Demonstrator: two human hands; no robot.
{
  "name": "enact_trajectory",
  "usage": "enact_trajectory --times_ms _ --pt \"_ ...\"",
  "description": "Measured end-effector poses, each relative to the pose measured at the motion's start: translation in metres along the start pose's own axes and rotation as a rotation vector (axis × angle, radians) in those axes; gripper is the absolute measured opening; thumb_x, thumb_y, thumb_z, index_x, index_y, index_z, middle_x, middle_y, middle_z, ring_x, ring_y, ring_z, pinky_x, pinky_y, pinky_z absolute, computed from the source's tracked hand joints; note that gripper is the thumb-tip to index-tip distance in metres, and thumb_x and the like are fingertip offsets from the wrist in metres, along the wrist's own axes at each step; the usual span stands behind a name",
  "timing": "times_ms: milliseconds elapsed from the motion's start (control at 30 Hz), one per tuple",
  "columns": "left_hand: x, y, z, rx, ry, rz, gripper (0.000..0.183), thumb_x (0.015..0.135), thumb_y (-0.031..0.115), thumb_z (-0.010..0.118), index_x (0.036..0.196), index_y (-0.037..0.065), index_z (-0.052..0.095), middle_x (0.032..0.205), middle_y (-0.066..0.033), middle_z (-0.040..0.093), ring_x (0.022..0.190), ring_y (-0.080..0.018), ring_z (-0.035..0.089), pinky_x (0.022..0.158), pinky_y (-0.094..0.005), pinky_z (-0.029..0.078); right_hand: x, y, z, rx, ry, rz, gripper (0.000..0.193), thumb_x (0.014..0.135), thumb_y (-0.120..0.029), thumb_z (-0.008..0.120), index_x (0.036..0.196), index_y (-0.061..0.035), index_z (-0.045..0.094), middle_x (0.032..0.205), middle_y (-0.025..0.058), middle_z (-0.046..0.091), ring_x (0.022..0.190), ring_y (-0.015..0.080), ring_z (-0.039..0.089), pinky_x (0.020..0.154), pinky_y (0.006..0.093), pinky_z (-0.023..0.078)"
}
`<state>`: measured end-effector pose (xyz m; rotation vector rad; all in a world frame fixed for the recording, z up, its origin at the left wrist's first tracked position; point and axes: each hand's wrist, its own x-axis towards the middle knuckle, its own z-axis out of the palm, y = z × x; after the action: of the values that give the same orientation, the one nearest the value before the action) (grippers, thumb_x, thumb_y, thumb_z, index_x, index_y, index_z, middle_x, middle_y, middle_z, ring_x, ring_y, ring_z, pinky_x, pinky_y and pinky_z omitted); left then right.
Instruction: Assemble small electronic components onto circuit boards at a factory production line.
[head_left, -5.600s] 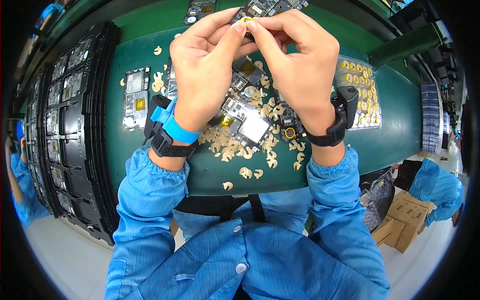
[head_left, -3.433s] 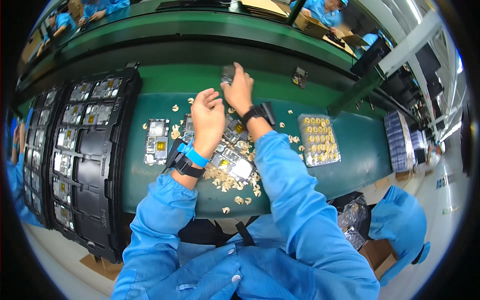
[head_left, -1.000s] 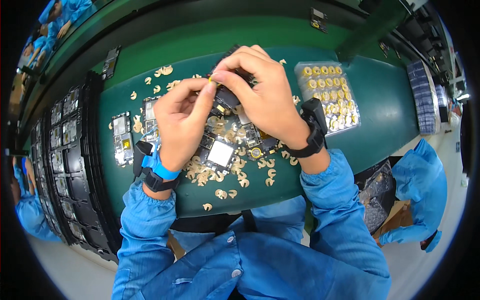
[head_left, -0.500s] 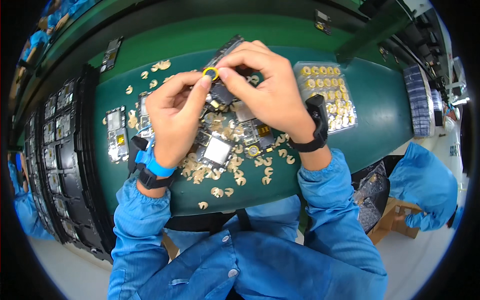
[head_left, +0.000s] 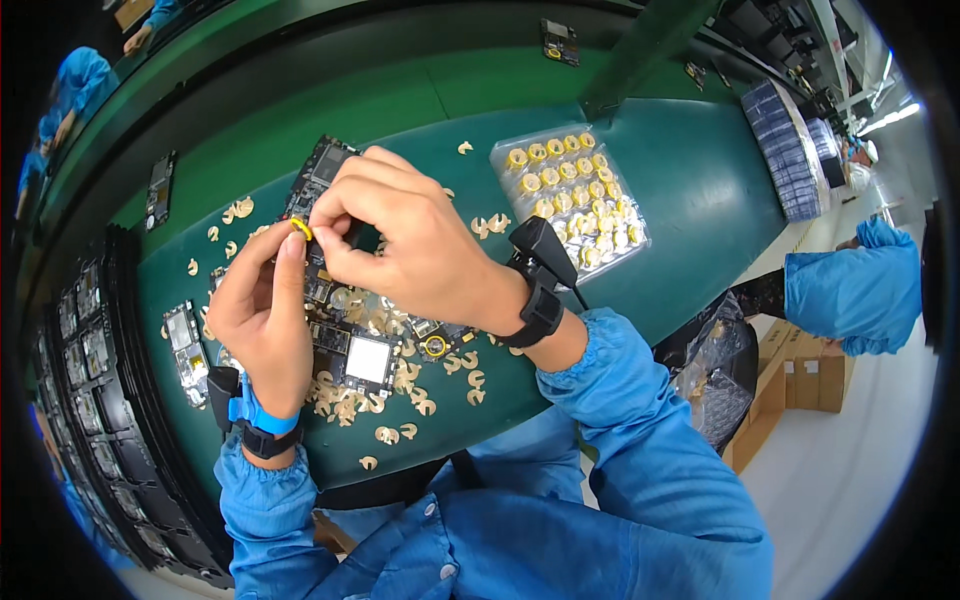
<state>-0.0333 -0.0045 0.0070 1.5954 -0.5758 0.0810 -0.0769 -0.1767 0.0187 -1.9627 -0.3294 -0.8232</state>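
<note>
Between the thumb and forefinger of my left hand (head_left: 265, 315) is a small yellow-rimmed coin cell (head_left: 301, 229), turned nearly edge-on. My right hand (head_left: 405, 240) is closed in a pinch, its fingertips at the cell's right edge; any film between them is too small to see. Past my fingers reaches a dark circuit board (head_left: 322, 165), partly hidden by my right hand. Beneath both hands lie more circuit boards, one with a bright silver square plate (head_left: 369, 360) and one with a yellow-ringed round part (head_left: 434, 346). Pale C-shaped scraps (head_left: 335, 398) are scattered over and around them.
A clear plastic tray (head_left: 510, 165) of yellow-rimmed cells stands at right. Black racks of boards (head_left: 120, 400) rise at left, beside a lone board (head_left: 186, 345). A green post (head_left: 640, 60) stands behind. Beyond the table's right end are stacked trays (head_left: 785, 150), cardboard boxes (head_left: 810, 375) and a co-worker (head_left: 850, 290).
The cell has tilted from face-on to nearly edge-on in my fingers. My view has swung to the right, so the table and hands appear farther left and lower.
</note>
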Motion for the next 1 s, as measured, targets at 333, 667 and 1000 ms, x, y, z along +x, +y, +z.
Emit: enact_trajectory --times_ms 333,667,1000 --pt "-0.002 -0.008 -0.004 0.079 -0.095 0.039 0.021 0.104 0.007 0.061 0.113 -0.009 0.071 0.098 -0.0083 0.073 0.087 -0.0101 0.062 0.076 -0.0251 0.049 -0.003 0.003 0.006 -0.034 0.057 -0.106 0.012 0.081 -0.002 0.072 0.084 -0.0007 0.061 0.08 0.0083 0.06 0.078 0.0262 0.056 0.068 0.036 0.048" --pt "0.001 -0.011 -0.01 0.166 -0.042 0.071 0.02 0.105 0.009 0.061 0.109 -0.008 0.071 0.093 -0.0024 0.07 0.081 -0.0067 0.056 0.07 -0.0225 0.045 0.003 0.009 -0.012 -0.065 0.223 0.032 0.008 0.082 -0.002 0.071 0.084 -0.0005 0.063 0.078 0.008 0.064 0.07 0.0177 0.061 0.064 0.0299 0.049" --pt "0.005 -0.007 -0.004 0.111 -0.001 0.037 0.019 0.104 0.008 0.063 0.109 -0.008 0.071 0.094 -0.0037 0.071 0.084 -0.0066 0.059 0.073 -0.022 0.047 0.007 0.002 -0.019 -0.224 0.181 0.134 0.017 0.086 -0.013 0.081 0.091 -0.0021 0.07 0.083 0.0072 0.065 0.059 0.0136 0.055 0.055 0.0286 0.043"
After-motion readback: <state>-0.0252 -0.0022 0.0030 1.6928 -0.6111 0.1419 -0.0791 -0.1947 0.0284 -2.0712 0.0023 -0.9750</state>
